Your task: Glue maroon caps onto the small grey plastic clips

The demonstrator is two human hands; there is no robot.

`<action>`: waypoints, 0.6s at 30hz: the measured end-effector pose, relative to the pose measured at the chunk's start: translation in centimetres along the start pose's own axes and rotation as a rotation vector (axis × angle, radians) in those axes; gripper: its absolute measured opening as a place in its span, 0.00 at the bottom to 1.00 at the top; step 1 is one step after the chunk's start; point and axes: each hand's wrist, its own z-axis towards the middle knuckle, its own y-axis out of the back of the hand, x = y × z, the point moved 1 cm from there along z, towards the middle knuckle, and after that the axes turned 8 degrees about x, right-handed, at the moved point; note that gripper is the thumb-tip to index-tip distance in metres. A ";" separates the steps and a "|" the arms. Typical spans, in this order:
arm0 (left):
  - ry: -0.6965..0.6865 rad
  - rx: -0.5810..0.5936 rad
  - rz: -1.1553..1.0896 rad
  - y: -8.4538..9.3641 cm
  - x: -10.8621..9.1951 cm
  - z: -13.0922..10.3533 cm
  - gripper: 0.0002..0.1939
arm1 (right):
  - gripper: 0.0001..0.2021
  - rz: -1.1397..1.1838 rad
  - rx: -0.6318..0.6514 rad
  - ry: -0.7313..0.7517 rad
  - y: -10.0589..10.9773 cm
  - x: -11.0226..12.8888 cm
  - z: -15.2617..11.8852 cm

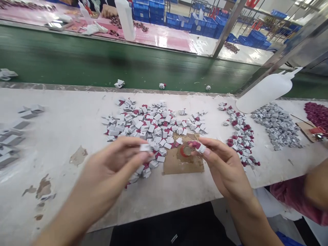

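My left hand (120,164) pinches a small light-grey plastic part (145,147) between thumb and fingertips. In my right hand (222,164) is a small maroon-and-white plastic part (198,147), gripped by thumb and forefinger. The two parts are apart, held above the white table. Behind and under my left hand spreads a heap of grey and maroon plastic pieces (151,119). A piece of brown cardboard (179,167) lies between my hands, with a small round red-rimmed cap (186,150) on it.
Right of my right hand lie a strip of maroon-grey pieces (239,130), a grey pile (278,126) and a white squeeze bottle (266,90). A green conveyor belt (89,61) with a few parts crosses behind the table. Another person's arm (317,184) is at the right edge.
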 end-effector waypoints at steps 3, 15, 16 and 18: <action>-0.006 0.146 -0.240 -5.1 -2.7 1.0 0.09 | 0.08 0.129 0.078 -0.022 -1.1 0.4 0.5; -0.020 0.285 -0.411 -7.7 -2.6 2.8 0.05 | 0.08 0.038 0.138 0.020 -1.1 0.0 0.6; -0.031 0.275 -0.381 -7.7 -2.6 2.7 0.04 | 0.09 -0.037 0.136 0.041 -1.2 0.2 0.6; -0.062 0.252 -0.312 -7.7 -2.7 2.6 0.02 | 0.10 -0.157 0.142 0.082 -1.4 0.7 0.7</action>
